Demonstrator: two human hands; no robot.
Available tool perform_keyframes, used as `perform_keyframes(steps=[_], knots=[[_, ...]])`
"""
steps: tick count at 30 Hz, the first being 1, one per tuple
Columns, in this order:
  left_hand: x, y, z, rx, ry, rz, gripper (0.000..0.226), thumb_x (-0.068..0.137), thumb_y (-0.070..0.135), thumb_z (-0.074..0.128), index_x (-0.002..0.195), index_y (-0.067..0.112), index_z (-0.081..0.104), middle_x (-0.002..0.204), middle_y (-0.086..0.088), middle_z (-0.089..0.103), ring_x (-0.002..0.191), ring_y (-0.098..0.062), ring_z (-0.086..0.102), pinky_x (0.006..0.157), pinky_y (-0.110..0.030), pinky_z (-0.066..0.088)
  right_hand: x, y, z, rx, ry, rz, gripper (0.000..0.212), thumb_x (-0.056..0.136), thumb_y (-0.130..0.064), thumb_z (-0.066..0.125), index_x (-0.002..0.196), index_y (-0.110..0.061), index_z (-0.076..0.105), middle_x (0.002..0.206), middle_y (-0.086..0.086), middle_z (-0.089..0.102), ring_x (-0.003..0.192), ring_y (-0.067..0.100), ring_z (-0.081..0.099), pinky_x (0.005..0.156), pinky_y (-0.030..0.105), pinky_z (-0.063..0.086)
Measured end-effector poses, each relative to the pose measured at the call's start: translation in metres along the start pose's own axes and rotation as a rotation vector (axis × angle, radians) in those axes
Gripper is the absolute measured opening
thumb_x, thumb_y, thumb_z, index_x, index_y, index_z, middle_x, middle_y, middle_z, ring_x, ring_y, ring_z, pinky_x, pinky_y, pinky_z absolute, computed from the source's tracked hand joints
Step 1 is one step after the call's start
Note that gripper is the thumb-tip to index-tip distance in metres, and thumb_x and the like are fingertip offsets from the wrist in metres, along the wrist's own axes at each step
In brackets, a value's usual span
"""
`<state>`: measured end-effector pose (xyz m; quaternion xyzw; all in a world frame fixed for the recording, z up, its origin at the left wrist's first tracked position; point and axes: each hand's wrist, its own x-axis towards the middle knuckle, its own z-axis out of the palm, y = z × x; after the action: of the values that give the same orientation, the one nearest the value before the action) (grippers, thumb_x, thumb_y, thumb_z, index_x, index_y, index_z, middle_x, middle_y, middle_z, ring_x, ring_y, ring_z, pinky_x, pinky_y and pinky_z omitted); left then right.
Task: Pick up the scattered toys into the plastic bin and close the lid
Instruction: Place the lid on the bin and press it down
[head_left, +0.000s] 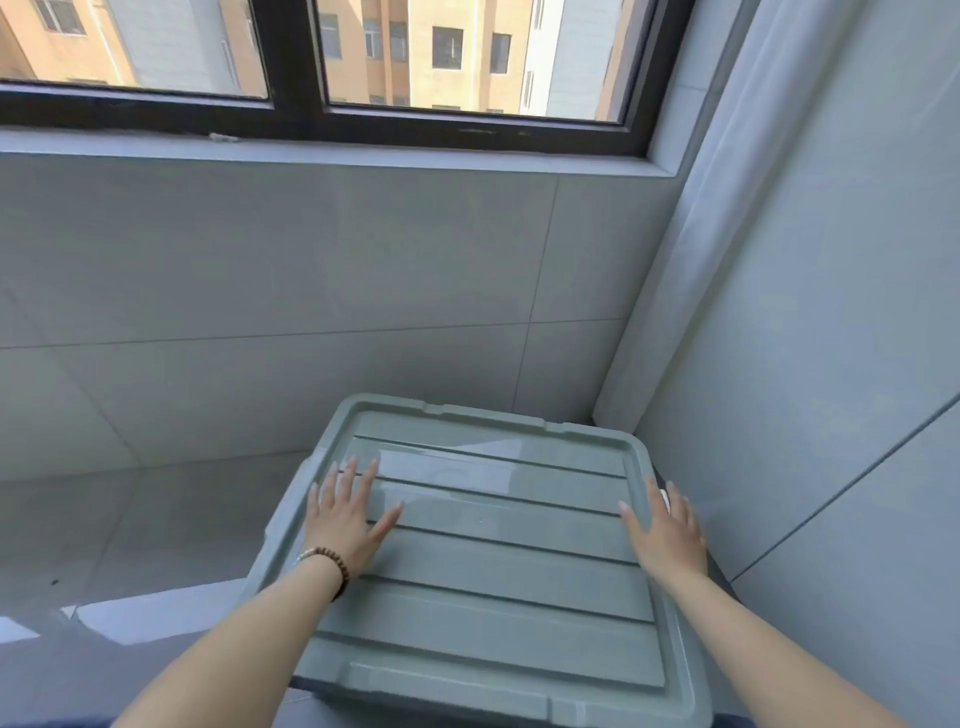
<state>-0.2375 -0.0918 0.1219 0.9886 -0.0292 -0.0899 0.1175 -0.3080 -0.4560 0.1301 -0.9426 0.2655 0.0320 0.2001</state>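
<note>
- Grey-green lid (493, 545) sits on the bin; my left hand (345, 512) presses flat, fingers straight.
- Right hand (667, 530), flat and empty, rests on the lid's right edge; I'd press evenly until both sides seat.

The lid (493, 587) is muted grey-green w/ dark parallel grooves across it; the bracelet (332, 558) is brown beads. The window frame (293, 78) is black, wall tiles (260, 260) & floor (104, 519) pale grey w/ thin darker grout lines. Outside, bldgs (431, 31) are tan-orange w/ white sections.
</note>
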Motion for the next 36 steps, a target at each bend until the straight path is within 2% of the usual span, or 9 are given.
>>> perform_keyframes(steps=[4,8,11,17,20,22,25,30,36], knots=[[-0.012,-0.107,-0.021,-0.288,-0.022,-0.363,0.109,0.072,0.077,0.047,0.150,0.019,-0.003,0.159,-0.007,-0.001,0.146,-0.027,0.004,0.118,-0.045,0.010,0.001,-0.087,0.029,-0.040,-0.054,-0.251,0.056,0.097,-0.049,0.032,0.148,-0.029,0.020,0.159,-0.001,0.004,0.147,0.022,0.002,0.119,0.039,0.006],[-0.031,-0.150,-0.021,-0.775,-0.283,-0.467,0.146,0.036,0.088,0.054,0.150,0.020,-0.006,0.159,-0.007,0.007,0.144,-0.027,0.017,0.116,-0.047,0.020,-0.017,-0.190,0.082,0.015,-0.171,-0.453,0.050,0.098,-0.047,0.033,0.145,-0.034,0.027,0.159,-0.005,0.008,0.147,0.017,0.000,0.118,0.036,0.002],[-0.026,-0.157,-0.009,-0.883,-0.494,-0.514,0.138,0.042,0.091,0.048,0.151,0.022,-0.003,0.157,-0.006,0.015,0.140,-0.028,0.028,0.112,-0.047,0.028,-0.040,-0.256,0.125,0.064,-0.277,-0.524,0.050,0.098,-0.049,0.029,0.146,-0.034,0.026,0.159,-0.006,0.007,0.147,0.016,-0.002,0.118,0.038,-0.003],[-0.002,-0.152,0.014,-1.291,-0.837,-0.432,0.087,0.062,0.079,0.060,0.124,0.019,0.059,0.123,-0.008,0.065,0.117,-0.027,0.059,0.105,-0.041,0.042,-0.056,-0.289,0.160,-0.053,-0.223,-0.506,0.053,0.096,-0.056,0.021,0.147,-0.040,0.019,0.159,-0.011,0.000,0.146,0.013,-0.010,0.118,0.039,-0.010],[0.000,-0.150,0.010,-1.329,-0.748,-0.364,0.075,0.063,0.068,0.070,0.120,0.019,0.060,0.113,-0.002,0.070,0.107,-0.017,0.065,0.100,-0.034,0.047,-0.056,-0.288,0.161,-0.071,-0.246,-0.535,0.053,0.096,-0.056,0.021,0.147,-0.041,0.017,0.159,-0.011,-0.002,0.146,0.012,-0.011,0.118,0.038,-0.010],[0.003,-0.148,0.004,-1.256,-0.515,-0.327,0.077,0.055,0.064,0.078,0.116,0.020,0.061,0.105,0.004,0.072,0.098,-0.010,0.068,0.093,-0.028,0.052,-0.054,-0.288,0.159,-0.074,-0.246,-0.537,0.053,0.096,-0.055,0.022,0.146,-0.041,0.018,0.159,-0.011,-0.001,0.146,0.012,-0.011,0.118,0.038,-0.010],[0.003,-0.141,-0.005,-1.126,-0.207,-0.269,0.051,0.069,0.039,0.081,0.109,0.018,0.058,0.100,0.006,0.067,0.087,-0.004,0.064,0.072,-0.015,0.051,-0.052,-0.290,0.157,-0.039,-0.272,-0.504,0.053,0.095,-0.057,0.026,0.146,-0.040,0.022,0.159,-0.011,0.001,0.146,0.011,-0.010,0.118,0.038,-0.010],[-0.001,-0.137,-0.003,-1.233,-0.212,-0.138,0.046,0.079,0.030,0.073,0.121,0.035,0.053,0.115,0.009,0.066,0.102,-0.006,0.064,0.089,-0.024,0.051,-0.051,-0.314,0.154,0.137,-0.338,-0.362,0.071,0.085,-0.067,0.043,0.145,-0.032,0.027,0.158,-0.009,0.006,0.146,0.013,-0.008,0.117,0.040,-0.012],[-0.003,-0.133,-0.004,-1.232,-0.119,-0.114,0.045,0.081,0.025,0.071,0.123,0.030,0.055,0.110,0.012,0.067,0.098,-0.003,0.064,0.072,-0.010,0.049,-0.050,-0.349,0.162,0.164,-0.343,-0.220,0.100,0.065,-0.081,0.052,0.147,-0.031,0.025,0.159,-0.008,-0.002,0.145,0.017,-0.016,0.114,0.044,-0.016]])
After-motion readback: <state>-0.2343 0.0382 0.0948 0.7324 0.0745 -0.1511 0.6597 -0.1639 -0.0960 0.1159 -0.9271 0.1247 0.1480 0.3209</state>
